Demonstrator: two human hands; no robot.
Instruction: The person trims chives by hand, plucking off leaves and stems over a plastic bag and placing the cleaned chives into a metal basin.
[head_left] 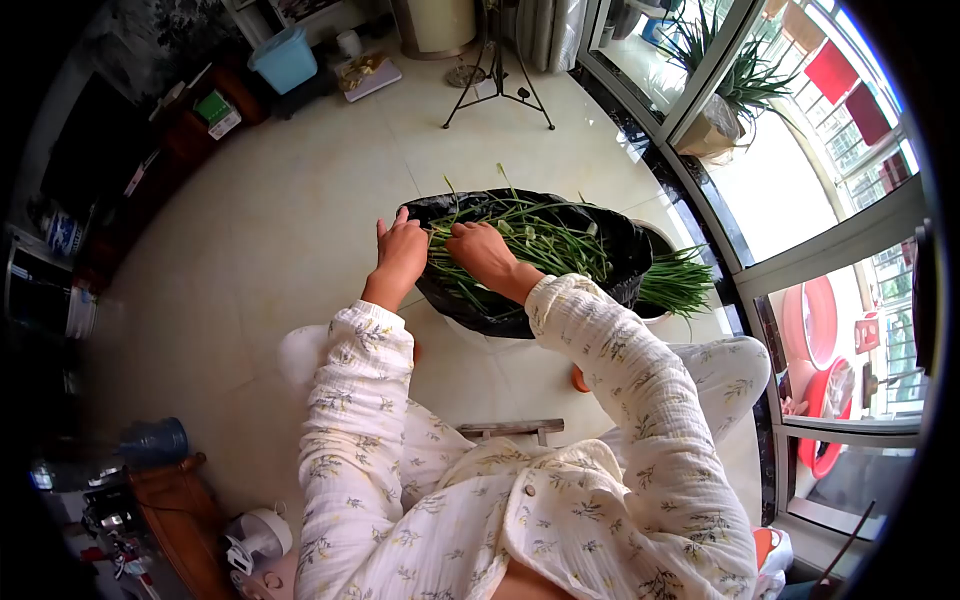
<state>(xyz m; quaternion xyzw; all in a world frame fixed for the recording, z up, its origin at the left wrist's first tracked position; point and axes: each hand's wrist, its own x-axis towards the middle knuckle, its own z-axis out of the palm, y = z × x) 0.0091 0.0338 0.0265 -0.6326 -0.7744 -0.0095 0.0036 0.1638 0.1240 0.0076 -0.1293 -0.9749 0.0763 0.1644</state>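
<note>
Long green chives, some with pale buds, lie in a heap inside a black plastic bag in front of my knees. Over the bag's left edge is my left hand, its thumb side closed at the ends of some stems, a finger or two raised. My right hand rests on the heap, fingers curled down around chive stems; its fingertips are partly hidden. To the right, a tidier bundle of chives sticks out of a pale round container, partly covered by the bag.
A low wooden stool edge shows between my legs. Glass sliding doors run along the right side. Ahead on the tiled floor stand a black tripod stand and a light blue bin. A water jug sits at lower left.
</note>
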